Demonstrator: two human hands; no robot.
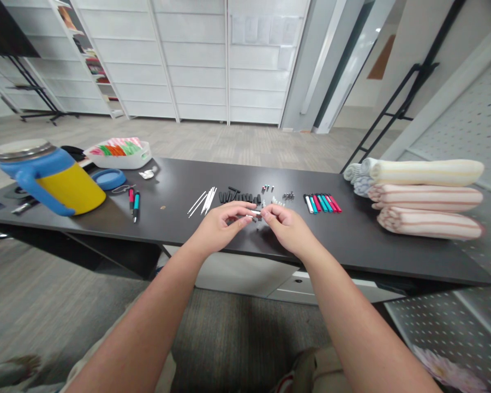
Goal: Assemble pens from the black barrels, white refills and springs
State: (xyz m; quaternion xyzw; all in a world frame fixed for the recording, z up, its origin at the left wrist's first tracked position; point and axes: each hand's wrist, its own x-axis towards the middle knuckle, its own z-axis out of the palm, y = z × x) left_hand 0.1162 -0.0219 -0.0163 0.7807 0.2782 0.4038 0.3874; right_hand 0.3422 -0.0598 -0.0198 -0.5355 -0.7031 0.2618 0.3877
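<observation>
Both hands meet over the desk's [175, 224] front edge, the left hand [219, 226] pinching a pen part [251, 212] steady, the right hand [286, 226] closed on its end.

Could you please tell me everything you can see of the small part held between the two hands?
The small part is a short, thin rod, pale and shiny; it is too small to tell the material. It lies roughly level, pinched at one end by the left hand and at the other by the right hand, just above the dark table, in front of a row of black pieces.
</observation>
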